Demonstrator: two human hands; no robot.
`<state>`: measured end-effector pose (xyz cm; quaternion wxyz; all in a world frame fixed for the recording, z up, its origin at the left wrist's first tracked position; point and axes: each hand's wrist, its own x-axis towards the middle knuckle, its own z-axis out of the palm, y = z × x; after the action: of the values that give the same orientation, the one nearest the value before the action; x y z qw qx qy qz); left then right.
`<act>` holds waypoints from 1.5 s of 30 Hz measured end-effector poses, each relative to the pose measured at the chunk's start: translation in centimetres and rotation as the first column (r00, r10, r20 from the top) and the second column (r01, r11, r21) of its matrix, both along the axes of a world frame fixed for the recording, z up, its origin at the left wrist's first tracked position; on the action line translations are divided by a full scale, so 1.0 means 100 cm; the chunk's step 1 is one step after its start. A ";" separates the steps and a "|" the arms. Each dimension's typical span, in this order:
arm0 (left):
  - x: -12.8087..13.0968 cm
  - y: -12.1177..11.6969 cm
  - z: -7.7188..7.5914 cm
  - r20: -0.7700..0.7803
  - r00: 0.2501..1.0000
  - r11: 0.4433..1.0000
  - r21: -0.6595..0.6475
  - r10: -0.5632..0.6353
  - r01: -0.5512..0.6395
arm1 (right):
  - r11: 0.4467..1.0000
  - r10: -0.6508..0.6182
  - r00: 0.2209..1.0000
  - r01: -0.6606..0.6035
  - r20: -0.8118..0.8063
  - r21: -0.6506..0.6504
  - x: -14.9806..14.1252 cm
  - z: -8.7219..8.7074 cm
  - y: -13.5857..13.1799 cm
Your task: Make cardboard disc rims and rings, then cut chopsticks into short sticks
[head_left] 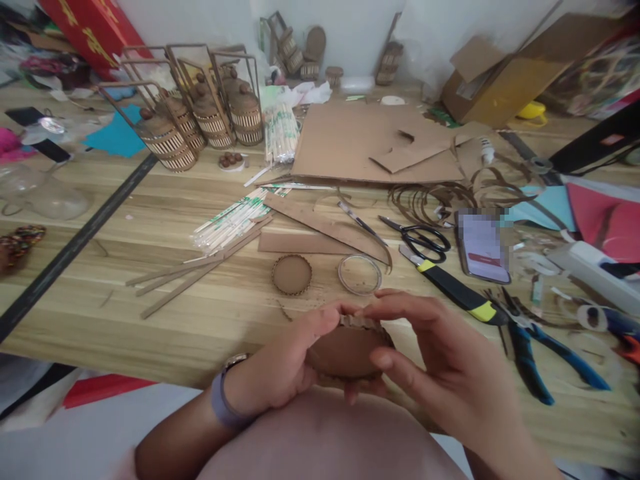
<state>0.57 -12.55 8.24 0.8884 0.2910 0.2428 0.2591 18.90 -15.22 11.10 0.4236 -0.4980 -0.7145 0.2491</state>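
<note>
A round cardboard disc (345,350) with a crimped rim is held close to my body, tilted up. My left hand (290,353) wraps round its left side, thumb on the top rim and fingertips showing beneath. On the right, my right hand (440,360) has its thumb at the disc's face and its fingers over the upper rim. Just beyond lie a smaller cardboard disc with a crimped edge (292,275) and a clear ring (359,274). Flat cardboard strips (300,242) lie behind them.
Scissors (425,238), a utility knife (455,290), pliers (530,360) and a phone (483,243) lie to the right. Wrapped sticks (233,220) lie left of centre. Lidded miniature baskets (170,141) stand at the back left, near a cardboard sheet (345,140). A cardboard box (505,83) stands back right.
</note>
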 end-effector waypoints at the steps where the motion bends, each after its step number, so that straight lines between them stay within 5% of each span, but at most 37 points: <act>1: 0.000 0.000 0.000 0.003 1.000 1.000 -0.005 0.008 -0.008 | 1.000 -0.013 1.000 0.013 -0.007 -0.009 0.001 -0.001 -0.001; 10: -0.001 0.002 0.009 -0.063 0.998 0.990 0.140 0.006 0.003 | 0.999 0.051 0.997 -0.051 0.063 -0.010 0.003 0.008 0.002; 17: -0.008 0.006 0.000 -0.103 0.984 0.975 0.156 -0.143 0.158 | 0.980 0.201 0.960 -0.194 0.193 -0.052 0.010 0.017 0.006; 26: -0.013 0.013 0.002 -0.219 0.943 0.926 0.230 -0.251 0.300 | 0.944 0.220 0.975 -0.203 0.038 -0.260 0.015 0.005 0.011; 36: -0.012 0.020 0.011 -0.453 0.862 0.841 0.353 -0.229 0.409 | 0.946 0.321 0.905 -0.293 0.279 -0.136 0.017 0.013 0.010; 45: -0.010 0.020 0.008 -0.478 0.856 0.845 0.360 -0.197 0.395 | 0.940 0.328 0.866 -0.339 0.378 -0.037 0.014 0.008 0.011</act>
<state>-0.45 -10.54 9.04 0.7529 0.5705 0.3143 0.0945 20.35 -14.15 11.86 0.2357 -0.3992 -0.8616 0.2066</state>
